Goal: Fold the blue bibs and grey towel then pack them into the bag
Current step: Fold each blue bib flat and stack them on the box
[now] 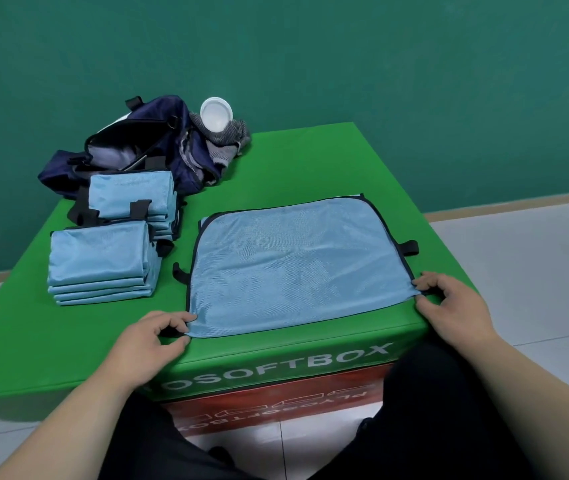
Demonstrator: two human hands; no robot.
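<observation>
Two stacks of folded light-blue mesh bibs (103, 261) are done. Fingers of my left hand (153, 336) and right hand (449, 306) pinch near corners of the flat bib (293, 268); the crumpled grey towel (229, 142) and packing are not yet done.

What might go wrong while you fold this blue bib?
The blue bib lies right at the front edge of the green box, pinched at its near corners by the left hand and right hand. It may slide off if a corner slips. The white cup rests on the grey towel, so pulling the towel later could tip it.
</observation>
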